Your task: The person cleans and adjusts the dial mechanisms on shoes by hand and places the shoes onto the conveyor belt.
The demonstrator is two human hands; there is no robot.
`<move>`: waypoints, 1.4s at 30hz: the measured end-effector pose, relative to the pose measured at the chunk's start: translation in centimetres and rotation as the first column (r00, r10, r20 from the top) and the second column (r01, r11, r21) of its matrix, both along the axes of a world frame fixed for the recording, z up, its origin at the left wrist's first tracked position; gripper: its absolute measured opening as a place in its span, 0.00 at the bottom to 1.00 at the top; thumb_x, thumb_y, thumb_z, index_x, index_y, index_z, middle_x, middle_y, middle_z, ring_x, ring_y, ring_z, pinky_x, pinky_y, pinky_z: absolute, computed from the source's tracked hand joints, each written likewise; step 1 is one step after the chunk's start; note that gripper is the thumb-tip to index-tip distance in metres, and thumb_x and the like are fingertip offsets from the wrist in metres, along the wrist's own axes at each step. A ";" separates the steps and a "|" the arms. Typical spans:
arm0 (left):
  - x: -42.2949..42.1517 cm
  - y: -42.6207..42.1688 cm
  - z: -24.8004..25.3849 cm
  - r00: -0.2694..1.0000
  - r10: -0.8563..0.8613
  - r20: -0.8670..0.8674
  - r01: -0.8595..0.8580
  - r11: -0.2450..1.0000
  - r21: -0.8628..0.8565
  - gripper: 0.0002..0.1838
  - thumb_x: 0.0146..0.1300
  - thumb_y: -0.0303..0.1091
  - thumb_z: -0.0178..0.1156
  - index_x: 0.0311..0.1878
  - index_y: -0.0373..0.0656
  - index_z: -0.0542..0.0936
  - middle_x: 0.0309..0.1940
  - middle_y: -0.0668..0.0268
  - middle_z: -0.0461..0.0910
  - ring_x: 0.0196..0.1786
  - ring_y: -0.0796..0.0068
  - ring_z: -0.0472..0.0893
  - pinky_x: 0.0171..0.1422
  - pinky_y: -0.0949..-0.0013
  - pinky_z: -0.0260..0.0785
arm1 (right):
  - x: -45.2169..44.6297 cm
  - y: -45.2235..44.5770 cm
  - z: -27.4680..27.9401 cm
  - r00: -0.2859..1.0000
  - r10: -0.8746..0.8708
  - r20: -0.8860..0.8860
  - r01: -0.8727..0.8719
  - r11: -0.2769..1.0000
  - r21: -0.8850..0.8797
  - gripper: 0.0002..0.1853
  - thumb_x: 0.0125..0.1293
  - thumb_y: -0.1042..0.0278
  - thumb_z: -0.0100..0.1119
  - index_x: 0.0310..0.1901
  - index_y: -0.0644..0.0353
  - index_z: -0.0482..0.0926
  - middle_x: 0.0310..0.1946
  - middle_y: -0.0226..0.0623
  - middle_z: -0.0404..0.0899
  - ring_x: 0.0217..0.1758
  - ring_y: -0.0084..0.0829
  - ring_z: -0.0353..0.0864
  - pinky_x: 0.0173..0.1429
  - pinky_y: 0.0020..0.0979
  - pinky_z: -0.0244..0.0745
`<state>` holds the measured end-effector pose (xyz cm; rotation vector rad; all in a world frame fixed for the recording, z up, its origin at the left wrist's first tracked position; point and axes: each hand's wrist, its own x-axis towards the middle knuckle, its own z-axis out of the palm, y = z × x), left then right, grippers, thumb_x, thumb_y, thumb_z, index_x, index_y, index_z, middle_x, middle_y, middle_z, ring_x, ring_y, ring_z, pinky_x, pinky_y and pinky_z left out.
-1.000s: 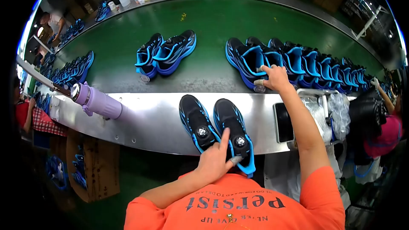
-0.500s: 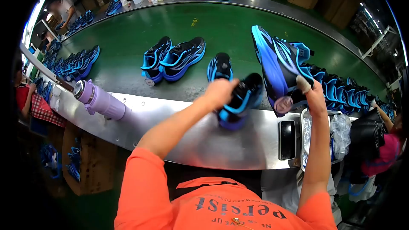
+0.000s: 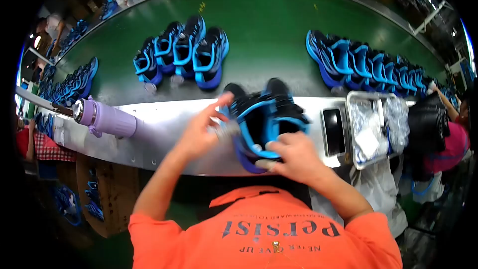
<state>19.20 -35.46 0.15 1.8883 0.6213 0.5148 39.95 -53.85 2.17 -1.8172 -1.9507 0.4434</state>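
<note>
Head view: a pair of shoes (image 3: 273, 110), probably light, soft-collared and firm-soled, best held at the heels; the right hand (image 3: 298, 157) pinches a heel, the left hand (image 3: 201, 132) spreads loosely alongside, contact unclear, over the metal ledge (image 3: 169, 119).

Orange shirt (image 3: 264, 239): upside-down "Persist"; "NEVER GIVE UP", partly obscured; finer print blurry.

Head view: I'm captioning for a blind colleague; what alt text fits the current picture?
A person's right hand is at the heels of two black-and-blue shoes on a metal ledge, left hand beside them. More shoes line the green surface beyond; purple bottle at left.
</note>
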 end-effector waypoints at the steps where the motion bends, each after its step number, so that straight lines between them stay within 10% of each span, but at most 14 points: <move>1: -0.1 -3.2 0.9 0.993 -0.096 -0.064 0.094 0.995 -0.025 0.35 0.61 0.34 0.70 0.71 0.43 0.69 0.64 0.59 0.74 0.64 0.64 0.74 0.68 0.64 0.66 | -1.5 -0.7 -1.2 0.997 0.076 -0.007 -0.077 0.995 -0.060 0.22 0.54 0.46 0.74 0.44 0.53 0.84 0.32 0.44 0.78 0.36 0.49 0.78 0.45 0.47 0.73; 3: -0.6 -6.4 -0.2 0.992 0.010 -0.126 0.039 0.925 0.377 0.38 0.57 0.37 0.73 0.71 0.44 0.69 0.65 0.57 0.72 0.63 0.56 0.74 0.67 0.59 0.67 | -3.5 -2.5 -1.2 0.987 0.129 -0.099 -0.136 0.988 -0.075 0.22 0.57 0.51 0.72 0.49 0.53 0.81 0.33 0.45 0.76 0.39 0.50 0.78 0.47 0.47 0.74; 7: -0.3 -7.1 0.1 0.969 0.176 -0.171 -0.075 0.876 0.477 0.35 0.53 0.32 0.72 0.67 0.46 0.74 0.59 0.55 0.77 0.60 0.51 0.75 0.65 0.57 0.67 | 0.3 -4.2 3.1 0.811 0.095 -0.578 -0.220 0.964 -0.150 0.27 0.55 0.63 0.74 0.59 0.52 0.80 0.53 0.47 0.78 0.51 0.49 0.80 0.58 0.45 0.75; 11: 1.3 -5.7 -1.6 0.986 0.154 -0.060 -0.094 0.823 0.560 0.27 0.51 0.21 0.66 0.58 0.42 0.79 0.44 0.55 0.81 0.46 0.51 0.80 0.51 0.59 0.73 | 1.0 -3.0 2.0 0.985 -0.172 0.020 0.167 0.974 0.154 0.31 0.54 0.66 0.74 0.62 0.51 0.78 0.61 0.45 0.74 0.60 0.48 0.73 0.62 0.44 0.72; 15: 1.6 -7.9 -1.9 0.974 0.218 -0.059 -0.157 0.840 0.519 0.23 0.50 0.20 0.66 0.52 0.42 0.80 0.38 0.56 0.80 0.40 0.51 0.81 0.44 0.58 0.75 | 1.4 -2.4 -4.1 0.983 -0.135 -0.127 0.161 0.963 0.218 0.20 0.57 0.70 0.71 0.53 0.55 0.83 0.52 0.39 0.80 0.47 0.44 0.79 0.50 0.37 0.78; 22: 1.4 -10.8 0.5 0.934 0.260 -0.244 -0.130 0.885 0.446 0.28 0.48 0.22 0.69 0.57 0.44 0.79 0.44 0.57 0.77 0.42 0.51 0.81 0.46 0.57 0.76 | 0.9 -5.2 -1.0 0.940 -0.070 -0.333 0.082 0.996 0.020 0.45 0.49 0.58 0.79 0.71 0.53 0.70 0.65 0.45 0.71 0.68 0.49 0.69 0.73 0.42 0.63; 25: 1.5 -12.1 -1.3 0.935 0.282 -0.217 -0.129 0.838 0.530 0.32 0.45 0.20 0.71 0.58 0.45 0.78 0.45 0.58 0.77 0.45 0.54 0.81 0.47 0.57 0.76 | -0.3 -5.6 -4.5 0.977 -0.127 -0.168 0.168 0.953 0.253 0.39 0.49 0.78 0.71 0.67 0.56 0.74 0.63 0.46 0.73 0.63 0.49 0.73 0.67 0.41 0.69; 31: 0.8 -13.1 -3.1 0.974 0.199 -0.108 -0.085 0.763 0.641 0.33 0.40 0.16 0.69 0.55 0.46 0.80 0.51 0.58 0.78 0.50 0.54 0.80 0.49 0.58 0.77 | 1.2 -3.3 -4.5 0.877 -0.132 -0.461 0.262 0.937 0.232 0.27 0.50 0.86 0.63 0.54 0.56 0.83 0.49 0.43 0.82 0.49 0.44 0.81 0.50 0.37 0.78; 37: 0.4 -13.2 -2.5 0.986 0.119 -0.115 -0.040 0.846 0.532 0.26 0.48 0.12 0.56 0.48 0.50 0.85 0.60 0.65 0.79 0.45 0.58 0.76 0.51 0.63 0.73 | 1.9 -5.4 -3.2 0.998 -0.028 -0.059 0.039 0.982 0.185 0.30 0.48 0.86 0.62 0.54 0.48 0.83 0.50 0.40 0.77 0.49 0.47 0.78 0.54 0.40 0.76; 42: -0.1 -13.8 -2.6 0.984 0.119 -0.136 -0.021 0.823 0.568 0.17 0.52 0.18 0.59 0.43 0.48 0.85 0.60 0.69 0.80 0.41 0.63 0.74 0.49 0.64 0.73 | 3.5 -6.3 -1.6 0.989 0.036 -0.140 -0.028 0.998 0.055 0.20 0.51 0.83 0.60 0.46 0.54 0.79 0.50 0.40 0.76 0.51 0.48 0.79 0.53 0.43 0.74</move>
